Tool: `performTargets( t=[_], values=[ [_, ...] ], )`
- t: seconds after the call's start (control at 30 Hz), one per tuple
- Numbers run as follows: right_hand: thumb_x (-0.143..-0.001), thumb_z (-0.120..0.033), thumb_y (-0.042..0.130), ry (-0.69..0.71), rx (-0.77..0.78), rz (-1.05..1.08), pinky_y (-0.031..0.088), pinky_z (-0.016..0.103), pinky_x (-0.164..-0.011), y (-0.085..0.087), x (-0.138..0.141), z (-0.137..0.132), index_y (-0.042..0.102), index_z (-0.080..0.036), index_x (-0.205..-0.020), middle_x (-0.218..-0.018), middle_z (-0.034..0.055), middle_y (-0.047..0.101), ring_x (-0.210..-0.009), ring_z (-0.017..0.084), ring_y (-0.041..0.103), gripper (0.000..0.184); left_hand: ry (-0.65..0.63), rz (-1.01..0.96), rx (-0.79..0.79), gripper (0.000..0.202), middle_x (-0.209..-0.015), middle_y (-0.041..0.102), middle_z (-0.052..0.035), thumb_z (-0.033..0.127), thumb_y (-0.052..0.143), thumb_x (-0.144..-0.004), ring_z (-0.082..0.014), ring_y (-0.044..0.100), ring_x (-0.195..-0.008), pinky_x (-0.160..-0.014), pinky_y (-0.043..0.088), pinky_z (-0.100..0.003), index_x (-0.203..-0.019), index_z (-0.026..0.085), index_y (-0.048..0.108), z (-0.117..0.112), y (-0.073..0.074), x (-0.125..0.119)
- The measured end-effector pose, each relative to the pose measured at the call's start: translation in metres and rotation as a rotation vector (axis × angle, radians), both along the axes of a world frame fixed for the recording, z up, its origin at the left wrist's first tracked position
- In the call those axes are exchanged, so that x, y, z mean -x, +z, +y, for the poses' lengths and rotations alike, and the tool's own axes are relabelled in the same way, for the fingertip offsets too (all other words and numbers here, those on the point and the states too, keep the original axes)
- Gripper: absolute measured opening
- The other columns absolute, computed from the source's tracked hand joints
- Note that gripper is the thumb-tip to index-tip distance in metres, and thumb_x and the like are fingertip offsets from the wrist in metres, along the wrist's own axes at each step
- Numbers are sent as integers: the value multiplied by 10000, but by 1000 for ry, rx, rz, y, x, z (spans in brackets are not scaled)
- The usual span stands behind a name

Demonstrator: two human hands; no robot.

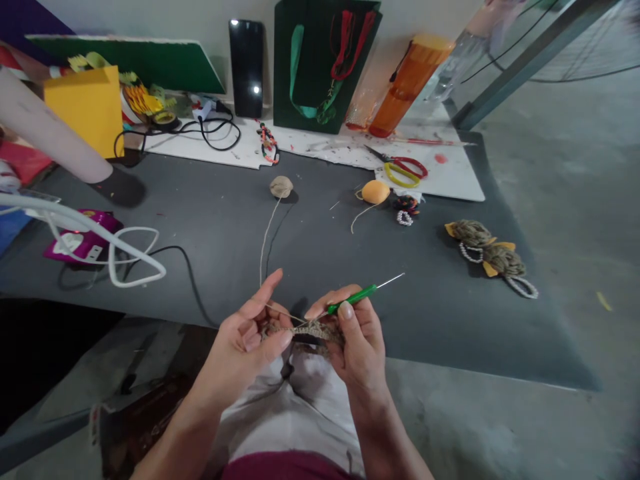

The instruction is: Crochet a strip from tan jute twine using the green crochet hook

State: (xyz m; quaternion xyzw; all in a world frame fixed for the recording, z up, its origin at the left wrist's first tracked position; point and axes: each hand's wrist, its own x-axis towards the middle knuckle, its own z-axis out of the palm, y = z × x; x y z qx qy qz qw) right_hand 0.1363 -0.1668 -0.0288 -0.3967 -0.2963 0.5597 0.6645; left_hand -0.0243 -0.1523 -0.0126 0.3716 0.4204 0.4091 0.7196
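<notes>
My left hand (244,339) pinches a strip of brown crocheted twine work (300,331) between thumb and fingers, its index finger raised with the strand across it. My right hand (354,340) is closed on a green-handled crochet hook (353,300), whose steel tip points up and right and whose other end meets the work. The strand (265,243) runs up from my left hand to a small ball of twine (281,187) on the grey mat (430,327). Part of the work is hidden by my fingers.
Beyond the ball lie an orange ball (375,192), red-and-yellow-handled scissors (400,165) and crocheted pieces with pearl beads (485,253). A white board (325,150), black phone (247,68), green bag (313,67) and orange bottle (410,87) stand behind. A white cable (115,257) lies left.
</notes>
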Motion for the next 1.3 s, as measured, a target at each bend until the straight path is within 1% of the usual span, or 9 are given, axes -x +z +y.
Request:
performTargets(
  t=[0.13,0.3,0.53,0.6,0.67,0.8,0.9,1.07,1.3],
  values=[
    [-907,-431,710,-21,-12,-44,382,184,-358,-3,0,-2,659,-247,-849,-716,-9,743,-459,107,576,200,11,15,-17,684,-811,650,14,202,796,-799,-111,574,-811,-781,487,-232,-1434,315,566,-1,-1,2],
    [-966,-382,642,42,-63,-84,295,178,-316,-5,-4,-6,659,-261,-915,-815,-2,781,-332,49,357,133,9,34,-36,700,-802,647,10,209,796,-793,-117,580,-804,-774,493,-241,-1445,295,555,0,0,2],
    [-992,-324,598,59,-172,-240,243,166,-288,10,-10,-11,658,-264,-948,-869,14,785,-323,40,332,96,13,78,-51,704,-832,664,-10,240,792,-798,-125,580,-777,-770,515,-262,-1457,270,547,-2,4,4],
    [-997,-311,589,55,-201,-307,259,176,-292,12,-11,-12,669,-280,-967,-877,14,790,-330,49,374,91,21,93,-73,697,-844,666,-9,234,786,-803,-122,586,-782,-783,519,-260,-1457,272,547,-4,4,4],
    [-1001,-282,577,54,-227,-396,354,196,-328,13,-14,-15,672,-301,-1001,-895,15,796,-391,81,508,97,41,121,-108,687,-847,663,-3,221,770,-813,-118,595,-783,-799,523,-260,-1459,276,543,-6,4,4],
    [-984,-194,571,50,-337,-665,596,334,-618,11,-19,-21,668,-303,-1082,-958,45,801,-761,202,756,175,87,252,-206,678,-844,672,11,198,737,-832,-115,618,-776,-815,531,-259,-1470,289,525,-10,6,2],
    [-968,-134,577,63,-423,-848,604,370,-747,13,-19,-25,652,-287,-1135,-1007,50,799,-907,219,771,238,123,367,-314,672,-841,695,16,192,702,-865,-119,636,-783,-814,533,-250,-1493,298,489,-13,5,0],
    [-975,-111,543,18,-500,-1128,572,326,-656,19,-15,-26,621,-251,-1140,-979,52,805,-890,207,778,229,164,543,-494,678,-814,716,28,164,673,-886,-127,652,-722,-791,549,-267,-1512,310,455,-17,4,-4],
    [-976,-92,528,-6,-458,-1151,561,312,-636,20,-12,-25,616,-246,-1129,-973,57,799,-871,201,771,234,192,622,-533,663,-831,750,13,135,702,-844,-161,663,-703,-765,558,-305,-1459,308,526,-14,5,-6]
  ],
)
